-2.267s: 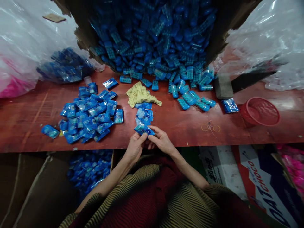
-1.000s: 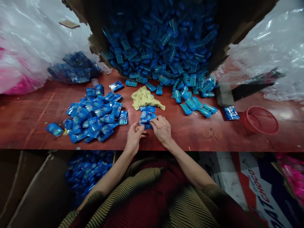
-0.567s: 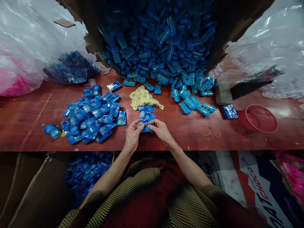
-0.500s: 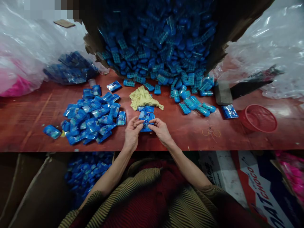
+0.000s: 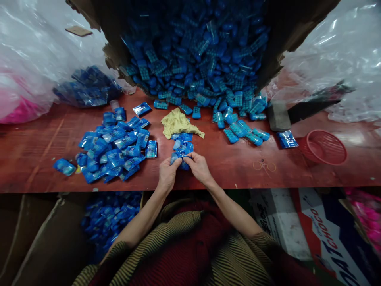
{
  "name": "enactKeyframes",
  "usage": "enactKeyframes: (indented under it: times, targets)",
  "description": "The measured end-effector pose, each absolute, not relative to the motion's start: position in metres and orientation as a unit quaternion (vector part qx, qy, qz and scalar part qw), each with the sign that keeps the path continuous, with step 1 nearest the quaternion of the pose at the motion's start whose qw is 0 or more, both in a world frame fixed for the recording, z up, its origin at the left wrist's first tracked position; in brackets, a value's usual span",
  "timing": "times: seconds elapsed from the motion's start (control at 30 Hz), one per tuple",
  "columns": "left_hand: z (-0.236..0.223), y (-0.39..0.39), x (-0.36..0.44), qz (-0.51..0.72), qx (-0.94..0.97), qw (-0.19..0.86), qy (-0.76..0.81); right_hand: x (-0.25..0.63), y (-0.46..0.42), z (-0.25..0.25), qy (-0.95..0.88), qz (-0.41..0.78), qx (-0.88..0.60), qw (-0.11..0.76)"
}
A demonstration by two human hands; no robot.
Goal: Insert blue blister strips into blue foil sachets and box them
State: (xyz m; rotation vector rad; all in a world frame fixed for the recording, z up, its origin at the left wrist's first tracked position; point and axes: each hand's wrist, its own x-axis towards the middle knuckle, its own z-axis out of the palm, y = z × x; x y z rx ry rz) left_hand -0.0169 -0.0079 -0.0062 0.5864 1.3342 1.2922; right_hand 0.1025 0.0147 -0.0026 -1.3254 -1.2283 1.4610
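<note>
My left hand (image 5: 167, 174) and my right hand (image 5: 199, 168) meet near the front edge of the red-brown table (image 5: 35, 159). Both pinch the same small blue packet (image 5: 178, 160) between fingers and thumbs. Just beyond it lies a short stack of blue packets (image 5: 182, 143), and behind that a crumpled yellow cloth (image 5: 177, 122). A heap of filled blue packets (image 5: 111, 145) lies to the left of my hands.
A torn cardboard box (image 5: 193, 47) at the back spills blue studded pieces (image 5: 238, 127) onto the table. A red mesh basket (image 5: 326, 147) sits at right. Clear plastic bags (image 5: 336, 55) flank both sides. A carton of blue packets (image 5: 114, 216) stands under the table at left.
My hands reached forward to the small stack, took a packet off it and drew it back toward the table's edge, where both now pinch it.
</note>
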Motion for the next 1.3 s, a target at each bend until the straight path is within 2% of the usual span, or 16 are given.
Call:
enactKeyframes:
  times: [0.27,0.47,0.57,0.67,0.77,0.87,0.9,0.97,1.03,1.1,1.3]
  targets:
    - [0.002,-0.002,-0.007,0.565,0.19,0.583,0.553,0.096,0.005,0.008,-0.568,0.452,-0.564,0.394]
    - [0.019,0.0,-0.017,0.47,0.209,0.66,0.548,0.103,0.006,0.012,-0.583,0.425,-0.556,0.412]
    - [0.022,-0.002,-0.017,0.486,0.198,0.648,0.553,0.104,0.002,0.015,-0.607,0.401,-0.55,0.411]
    - [0.019,-0.004,-0.015,0.491,0.179,0.678,0.517,0.106,0.0,0.017,-0.648,0.377,-0.54,0.383]
    - [0.016,-0.006,-0.016,0.461,0.143,0.72,0.498,0.126,0.01,0.019,-0.673,0.351,-0.538,0.366]
    - [0.015,-0.007,-0.019,0.454,0.099,0.731,0.5,0.165,0.034,0.018,-0.649,0.286,-0.6,0.37]
    - [0.015,-0.008,-0.019,0.455,0.09,0.733,0.497,0.179,0.043,0.016,-0.633,0.25,-0.637,0.362]
    - [0.016,-0.009,-0.019,0.452,0.079,0.739,0.493,0.201,0.056,0.01,-0.607,0.111,-0.739,0.271]
    - [0.017,-0.009,-0.018,0.444,0.07,0.743,0.495,0.211,0.06,0.002,-0.613,0.048,-0.763,0.199]
    - [0.018,-0.009,-0.017,0.439,0.058,0.745,0.499,0.208,0.057,-0.004,-0.643,0.034,-0.745,0.175]
    - [0.02,-0.007,-0.019,0.433,0.014,0.733,0.525,0.181,0.039,0.001,-0.685,0.091,-0.675,0.259]
